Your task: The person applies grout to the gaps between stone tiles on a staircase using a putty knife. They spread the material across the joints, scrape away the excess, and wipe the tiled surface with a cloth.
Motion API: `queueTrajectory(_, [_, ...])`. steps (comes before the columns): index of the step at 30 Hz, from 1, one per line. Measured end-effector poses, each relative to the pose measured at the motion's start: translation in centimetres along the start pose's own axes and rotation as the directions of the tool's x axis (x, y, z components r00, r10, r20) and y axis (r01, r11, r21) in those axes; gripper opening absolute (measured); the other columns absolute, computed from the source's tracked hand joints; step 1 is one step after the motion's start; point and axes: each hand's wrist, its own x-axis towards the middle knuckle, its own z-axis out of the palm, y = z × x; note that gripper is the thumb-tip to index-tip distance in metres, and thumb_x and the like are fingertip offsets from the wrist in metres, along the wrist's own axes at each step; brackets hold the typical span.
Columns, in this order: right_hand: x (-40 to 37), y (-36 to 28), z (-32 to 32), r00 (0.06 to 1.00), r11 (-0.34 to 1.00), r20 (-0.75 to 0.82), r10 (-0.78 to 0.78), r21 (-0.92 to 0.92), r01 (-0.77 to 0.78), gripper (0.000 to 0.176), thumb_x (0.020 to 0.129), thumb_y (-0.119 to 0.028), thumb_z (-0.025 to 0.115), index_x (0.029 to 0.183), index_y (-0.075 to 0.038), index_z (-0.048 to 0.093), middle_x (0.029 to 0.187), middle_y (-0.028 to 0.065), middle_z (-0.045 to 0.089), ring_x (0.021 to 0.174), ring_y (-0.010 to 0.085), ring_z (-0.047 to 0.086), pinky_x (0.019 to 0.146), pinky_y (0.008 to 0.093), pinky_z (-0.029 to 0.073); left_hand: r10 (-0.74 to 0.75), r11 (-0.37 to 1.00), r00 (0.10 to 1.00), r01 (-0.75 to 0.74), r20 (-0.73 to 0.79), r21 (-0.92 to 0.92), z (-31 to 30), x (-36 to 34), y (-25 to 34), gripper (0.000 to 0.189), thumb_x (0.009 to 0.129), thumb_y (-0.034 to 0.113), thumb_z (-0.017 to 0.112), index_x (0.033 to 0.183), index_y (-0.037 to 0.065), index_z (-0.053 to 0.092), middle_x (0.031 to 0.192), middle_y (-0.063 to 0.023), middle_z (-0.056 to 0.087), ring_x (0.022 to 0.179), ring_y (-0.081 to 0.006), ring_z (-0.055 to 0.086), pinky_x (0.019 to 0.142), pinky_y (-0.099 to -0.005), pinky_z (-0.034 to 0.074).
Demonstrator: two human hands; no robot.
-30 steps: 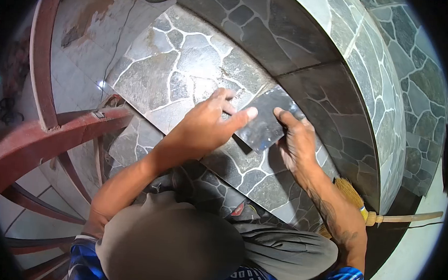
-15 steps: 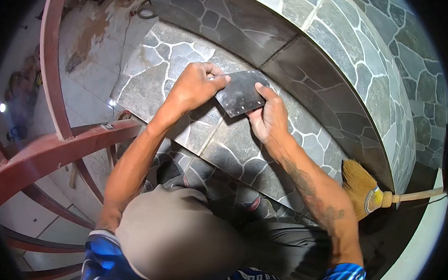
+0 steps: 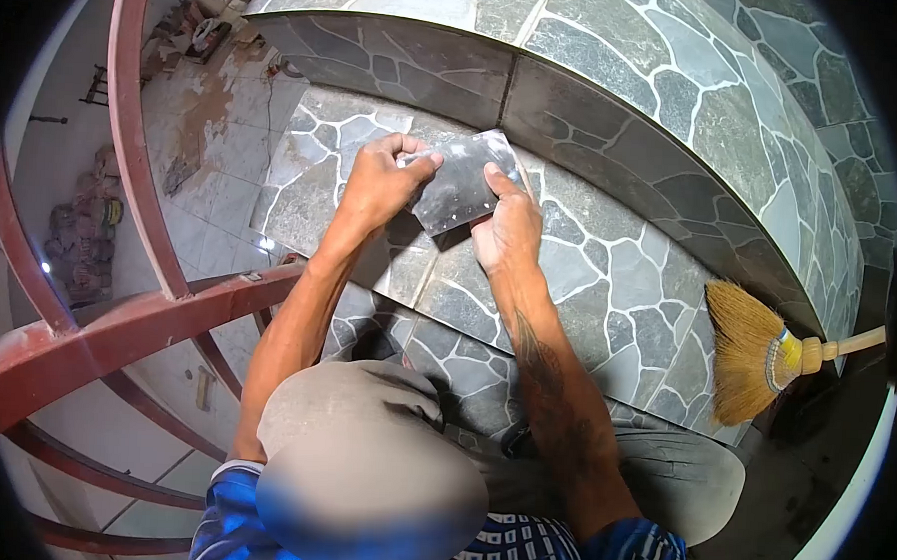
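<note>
A dark grey, thin flat piece (image 3: pixel 454 188) with white specks and smudges is held up between my two hands, above the step; I cannot make out its exact kind. My left hand (image 3: pixel 381 182) pinches its left edge between thumb and bent fingers. On the right side, my right hand (image 3: pixel 511 223) grips it with the thumb on top, the other fingers mostly hidden underneath. Below lies the stone-patterned tiled step (image 3: pixel 590 256), with pale joints between grey shapes.
A straw broom (image 3: pixel 751 353) with a wooden handle rests at the right end of the step. To the left curves a red metal railing (image 3: pixel 137 316). The riser (image 3: pixel 595 136) of the higher step rises behind my hands. Debris (image 3: pixel 194 39) lies on the floor at upper left.
The head view has shifted, so the step and broom sit lower. The hands appear slightly further left, still holding the flat piece, which is angled a little differently.
</note>
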Motion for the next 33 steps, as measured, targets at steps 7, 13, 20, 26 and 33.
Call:
queueTrajectory(7, [0.6, 0.1, 0.4, 0.994, 0.998, -0.098, 0.046, 0.039, -0.043, 0.029, 0.093, 0.002, 0.063, 0.121, 0.007, 0.063, 0.11, 0.0181, 0.07, 0.096, 0.0313, 0.072, 0.088, 0.044, 0.059, -0.04, 0.999, 0.999, 0.04, -0.032, 0.027, 0.7, -0.2, 0.8, 0.021, 0.092, 0.017, 0.079, 0.099, -0.001, 0.07, 0.078, -0.0032, 0.068, 0.063, -0.0073, 0.057, 0.054, -0.0235, 0.043])
queueTrajectory(13, [0.7, -1.1, 1.4, 0.984, 0.993, -0.143, 0.104, 0.077, -0.093, 0.03, 0.092, 0.002, 0.062, 0.122, 0.007, 0.062, 0.114, 0.0193, 0.068, 0.099, 0.0337, 0.071, 0.089, 0.0475, 0.059, -0.039, 0.999, 0.999, 0.038, -0.036, -0.034, 1.1, 0.0, 0.5, 0.024, 0.091, 0.017, 0.079, 0.102, -0.002, 0.07, 0.08, -0.0036, 0.068, 0.064, -0.0079, 0.059, 0.056, -0.0236, 0.045])
queueTrajectory(20, [0.9, -1.3, 1.1, 0.978, 0.968, -0.091, 0.186, 0.189, -0.167, 0.03, 0.096, -0.001, 0.06, 0.125, 0.005, 0.061, 0.119, 0.0201, 0.067, 0.104, 0.0361, 0.07, 0.093, 0.0528, 0.057, 0.019, 0.998, 0.998, -0.016, -0.067, 0.055, 1.2, -0.5, 1.0, 0.026, 0.092, 0.017, 0.077, 0.106, -0.004, 0.069, 0.083, -0.0037, 0.069, 0.066, -0.008, 0.06, 0.058, -0.0235, 0.047])
queueTrajectory(26, [1.1, -1.0, 0.8, 0.983, 0.955, 0.057, 0.174, 0.234, -0.182, 0.03, 0.096, -0.002, 0.06, 0.125, 0.004, 0.062, 0.12, 0.0181, 0.068, 0.107, 0.0354, 0.069, 0.094, 0.0529, 0.057, 0.014, 1.0, 0.997, -0.013, -0.079, 0.005, 0.9, -1.5, 2.3, 0.027, 0.093, 0.017, 0.077, 0.107, -0.004, 0.069, 0.085, -0.0031, 0.07, 0.069, -0.0078, 0.061, 0.061, -0.023, 0.047])
queueTrajectory(33, [-1.6, -2.5, 3.8, 0.991, 0.966, 0.044, 0.126, 0.222, -0.133, 0.028, 0.095, -0.003, 0.061, 0.122, 0.004, 0.063, 0.117, 0.0164, 0.068, 0.105, 0.0328, 0.069, 0.094, 0.0502, 0.057, 0.06, 0.998, 0.994, -0.06, -0.094, -0.003, 0.2, -2.6, 5.0, 0.024, 0.093, 0.016, 0.077, 0.106, -0.003, 0.07, 0.087, -0.0026, 0.07, 0.071, -0.0072, 0.061, 0.063, -0.0224, 0.047])
